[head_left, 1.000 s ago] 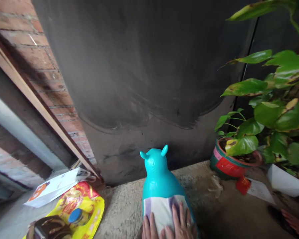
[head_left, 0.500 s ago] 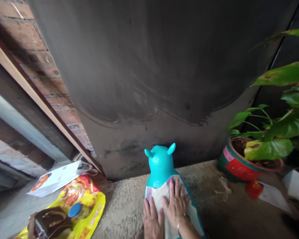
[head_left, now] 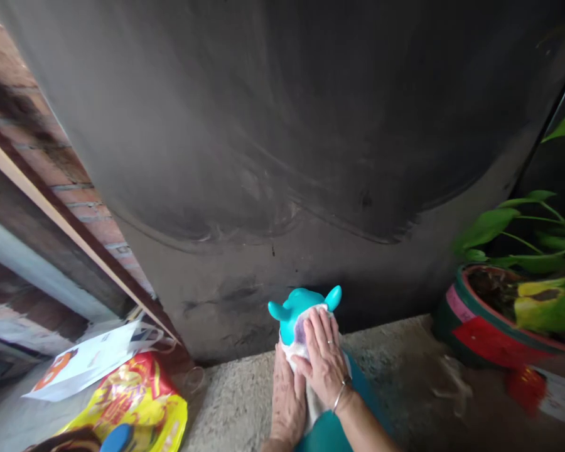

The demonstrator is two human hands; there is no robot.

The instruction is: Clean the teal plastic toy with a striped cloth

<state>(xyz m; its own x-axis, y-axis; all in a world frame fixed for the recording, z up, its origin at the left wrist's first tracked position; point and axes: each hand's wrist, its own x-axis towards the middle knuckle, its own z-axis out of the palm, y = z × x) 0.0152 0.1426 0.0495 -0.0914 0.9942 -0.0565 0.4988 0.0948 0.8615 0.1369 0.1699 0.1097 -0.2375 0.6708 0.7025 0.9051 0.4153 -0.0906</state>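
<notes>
A turquoise toy animal (head_left: 306, 299) with two small upright ears or horns stands in front of me, its head toward the dark panel. A white cloth with a purple patch (head_left: 301, 333) is draped over the back of its head and neck. My right hand (head_left: 324, 367), with a ring and a bangle on it, lies flat on the cloth behind the right ear, fingers stretched out. Along the left side of the neck, my left hand (head_left: 288, 398) rests against the cloth's edge with its fingers straight. Much of the cloth is hidden under both hands.
A large dark panel (head_left: 282, 157) stands just beyond the toy. On the left lie a yellow and red plastic bag (head_left: 169, 411), a blue-capped jar (head_left: 117, 437) and a white paper bag (head_left: 87, 361). A potted plant (head_left: 489, 345) stands at right on the concrete floor (head_left: 238, 389).
Both hands have moved forward from the toy's back to its neck and head, and the cloth has gone with them. The camera view has shifted, with the plant now further right.
</notes>
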